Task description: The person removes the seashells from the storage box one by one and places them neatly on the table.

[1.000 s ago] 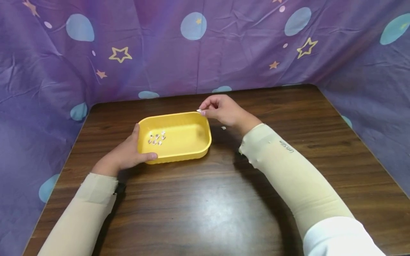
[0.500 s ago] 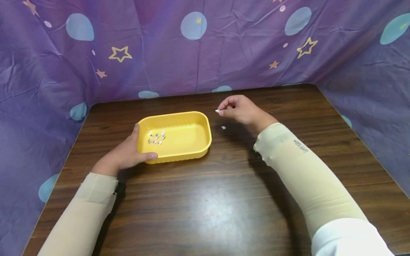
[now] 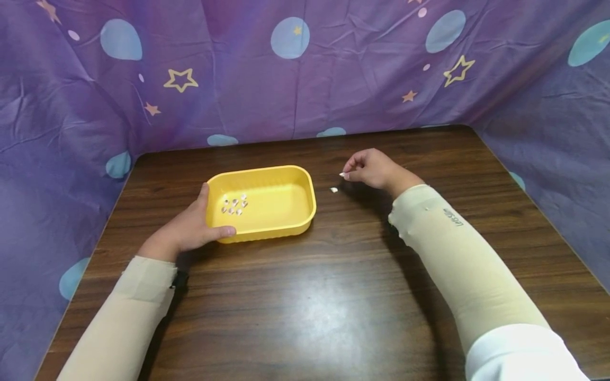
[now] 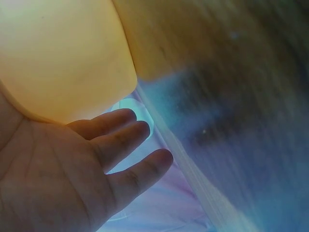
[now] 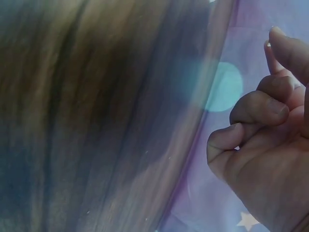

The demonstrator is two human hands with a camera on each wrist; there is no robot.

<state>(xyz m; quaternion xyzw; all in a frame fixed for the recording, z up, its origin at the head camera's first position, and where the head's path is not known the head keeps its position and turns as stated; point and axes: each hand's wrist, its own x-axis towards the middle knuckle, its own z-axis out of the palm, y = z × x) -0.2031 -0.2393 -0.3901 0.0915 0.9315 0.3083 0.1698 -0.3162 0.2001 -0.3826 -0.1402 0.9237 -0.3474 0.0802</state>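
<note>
A yellow plastic tray (image 3: pixel 267 231) stands on the table, several small whitish pieces (image 3: pixel 235 202) grouped at the left of its floor. My left hand (image 3: pixel 183 227) holds the tray's left end, the thumb over the front rim and the index finger along the side. In the left wrist view, three other fingers (image 4: pixel 137 176) stretch out beside the tray. To the right of the tray, my right hand (image 3: pixel 374 168) pinches a tiny white piece (image 3: pixel 342 174) between thumb and fingertips. Just below it, a similar white piece (image 3: pixel 334 189) lies on the table.
The dark wood table (image 3: pixel 295 296) reaches back to a purple cloth (image 3: pixel 238 79) printed with stars and blue dots. This cloth also hangs at both sides. Light glares off the front middle of the tabletop.
My right hand, pinching the white piece, has moved right from the tray's back right corner, then lowered towards the table. My left hand and the tray have stayed in place.
</note>
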